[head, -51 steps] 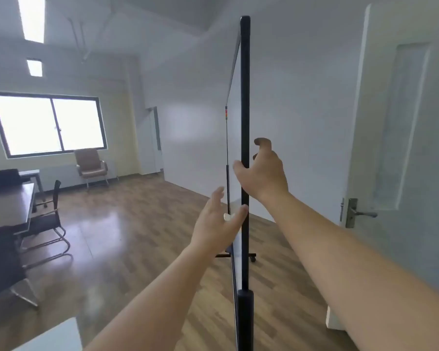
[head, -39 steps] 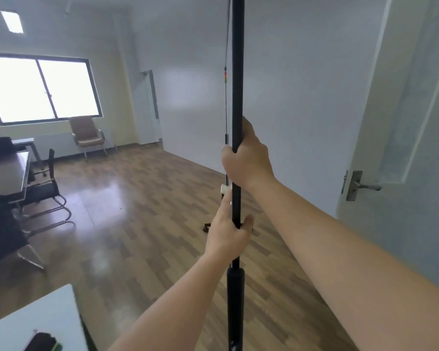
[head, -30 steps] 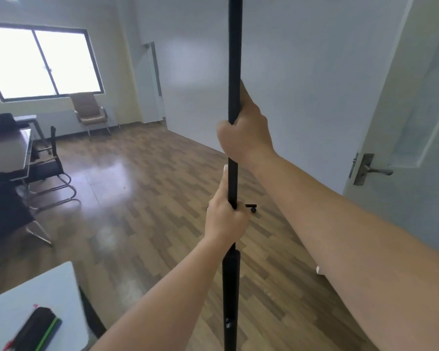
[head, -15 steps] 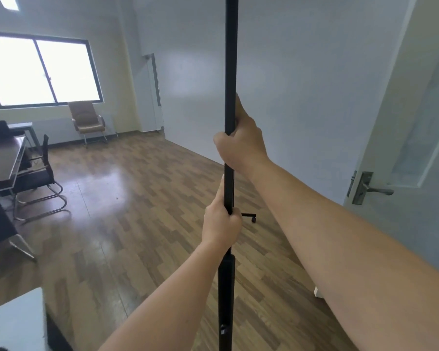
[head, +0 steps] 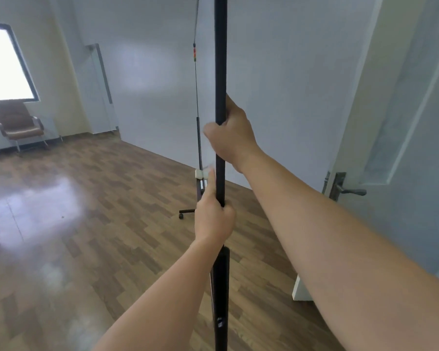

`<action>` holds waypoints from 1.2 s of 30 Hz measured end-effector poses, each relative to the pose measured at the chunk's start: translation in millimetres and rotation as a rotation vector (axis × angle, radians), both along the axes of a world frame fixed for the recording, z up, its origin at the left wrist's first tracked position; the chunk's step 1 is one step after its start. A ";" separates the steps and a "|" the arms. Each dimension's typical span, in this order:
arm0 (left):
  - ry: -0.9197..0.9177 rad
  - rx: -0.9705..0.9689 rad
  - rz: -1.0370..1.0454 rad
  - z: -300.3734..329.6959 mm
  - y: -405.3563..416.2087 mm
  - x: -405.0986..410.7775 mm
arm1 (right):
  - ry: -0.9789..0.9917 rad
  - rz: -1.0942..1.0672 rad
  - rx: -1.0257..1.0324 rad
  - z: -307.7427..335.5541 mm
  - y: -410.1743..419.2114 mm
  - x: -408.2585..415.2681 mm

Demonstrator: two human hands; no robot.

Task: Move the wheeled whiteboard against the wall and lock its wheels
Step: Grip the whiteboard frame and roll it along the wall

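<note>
While the right hand wraps its fingers around the whiteboard's black side post at mid-frame, the left hand grips the same post just below. Seen edge-on, the whiteboard stands near the white wall; one caster rests on the wood floor. A door fills the right edge.
</note>
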State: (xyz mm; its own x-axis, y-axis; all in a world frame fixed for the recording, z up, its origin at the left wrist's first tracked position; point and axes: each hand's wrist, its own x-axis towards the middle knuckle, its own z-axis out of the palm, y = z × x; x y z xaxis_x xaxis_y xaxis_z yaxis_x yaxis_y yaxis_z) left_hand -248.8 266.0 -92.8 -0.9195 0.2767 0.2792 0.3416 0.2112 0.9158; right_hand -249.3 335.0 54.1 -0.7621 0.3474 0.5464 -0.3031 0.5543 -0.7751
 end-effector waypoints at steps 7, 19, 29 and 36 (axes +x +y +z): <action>-0.025 -0.033 -0.013 2.3 57.2 -81.2 | -0.011 -0.049 -0.059 -11.7 52.8 -77.9; -0.006 -0.026 0.075 0.6 159.0 -226.0 | -0.109 0.088 -0.088 -23.3 160.9 -228.5; -0.012 -0.039 0.155 6.1 251.0 -342.6 | -0.119 0.206 -0.113 -20.8 252.0 -347.1; 0.004 -0.037 0.159 8.4 316.0 -425.2 | -0.125 0.188 -0.078 -18.6 317.4 -435.7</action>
State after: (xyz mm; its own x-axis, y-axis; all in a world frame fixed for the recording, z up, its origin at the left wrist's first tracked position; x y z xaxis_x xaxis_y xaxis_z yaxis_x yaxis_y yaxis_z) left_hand -673.9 582.0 -84.5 -0.9513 0.1381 0.2754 0.3050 0.2962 0.9051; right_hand -685.0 652.4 35.5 -0.8772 0.2305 0.4211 -0.2947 0.4340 -0.8514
